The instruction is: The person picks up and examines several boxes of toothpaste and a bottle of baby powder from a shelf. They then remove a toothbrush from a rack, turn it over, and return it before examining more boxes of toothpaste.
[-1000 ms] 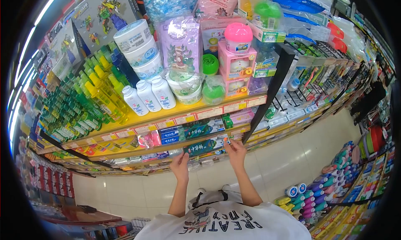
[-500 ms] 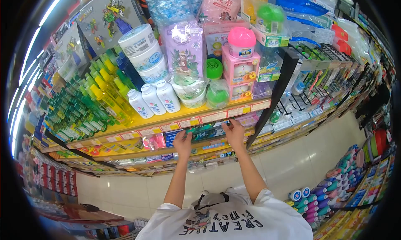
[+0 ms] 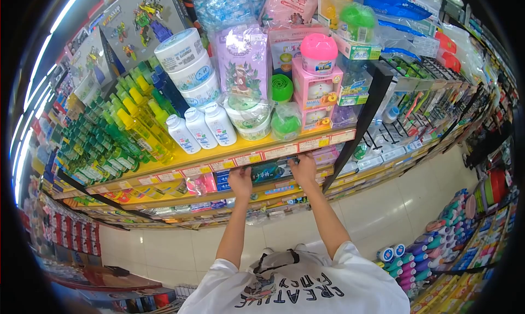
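Evidently both arms reach forward from the white T-shirt (image 3: 301, 292), the forearms stretching up and away towards the shelving, roughly side by side, with the elbows low and wide apart. The left hand (image 3: 240, 183) and the right hand (image 3: 304, 169) are level with the space just beneath the top shelf (image 3: 240, 151), backs of the hands towards the camera, the right a little farther up in the view.

That top shelf is yellow, edged with a strip of price labels (image 3: 280, 151). It carries stacked white tubs (image 3: 188, 69), three white bottles (image 3: 201, 129), rows of green and yellow bottles (image 3: 131, 125) and pink boxes (image 3: 316, 90). A black post (image 3: 367, 112) stands at the shelf's right end, with hanging goods beyond it. Pale glossy tiles cover the floor (image 3: 377, 221), and more stocked shelves curve round the aisle.

The dark green box (image 3: 267, 173) lies lengthwise on the lower shelf, between the two hands, with blue boxes (image 3: 222, 180) to its left. Each hand has its fingers bent inwards at one end of it, thumbs towards the box. The fingertips are partly hidden by the shelf edge, so whether they grip it or merely touch it I cannot tell.
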`<state>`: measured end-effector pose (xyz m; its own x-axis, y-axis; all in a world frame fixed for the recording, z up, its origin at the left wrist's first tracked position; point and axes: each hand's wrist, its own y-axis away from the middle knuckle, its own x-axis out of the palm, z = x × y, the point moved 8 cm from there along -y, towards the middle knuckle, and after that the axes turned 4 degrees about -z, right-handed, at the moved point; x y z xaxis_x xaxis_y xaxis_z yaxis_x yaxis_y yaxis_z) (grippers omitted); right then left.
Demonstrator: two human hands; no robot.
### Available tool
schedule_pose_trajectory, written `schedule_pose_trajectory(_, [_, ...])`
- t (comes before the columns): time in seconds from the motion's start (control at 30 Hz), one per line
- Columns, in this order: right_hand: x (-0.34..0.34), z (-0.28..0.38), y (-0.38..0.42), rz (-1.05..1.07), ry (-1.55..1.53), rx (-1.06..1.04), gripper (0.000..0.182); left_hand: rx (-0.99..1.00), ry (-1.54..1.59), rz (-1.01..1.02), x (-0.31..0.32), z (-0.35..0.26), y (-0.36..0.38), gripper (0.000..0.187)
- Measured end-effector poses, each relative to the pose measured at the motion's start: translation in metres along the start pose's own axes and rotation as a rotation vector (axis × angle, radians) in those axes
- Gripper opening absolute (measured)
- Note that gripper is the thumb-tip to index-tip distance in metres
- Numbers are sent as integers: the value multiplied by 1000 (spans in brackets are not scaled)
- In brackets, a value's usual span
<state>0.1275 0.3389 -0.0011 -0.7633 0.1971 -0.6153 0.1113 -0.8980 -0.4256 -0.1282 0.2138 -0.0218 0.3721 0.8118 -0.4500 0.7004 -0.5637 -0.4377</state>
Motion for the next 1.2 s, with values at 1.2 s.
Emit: schedule_pose_trajectory(1.2, [-11, -28, 90, -244, -582, 294, 39, -355, 597, 70, -13, 11, 73, 32])
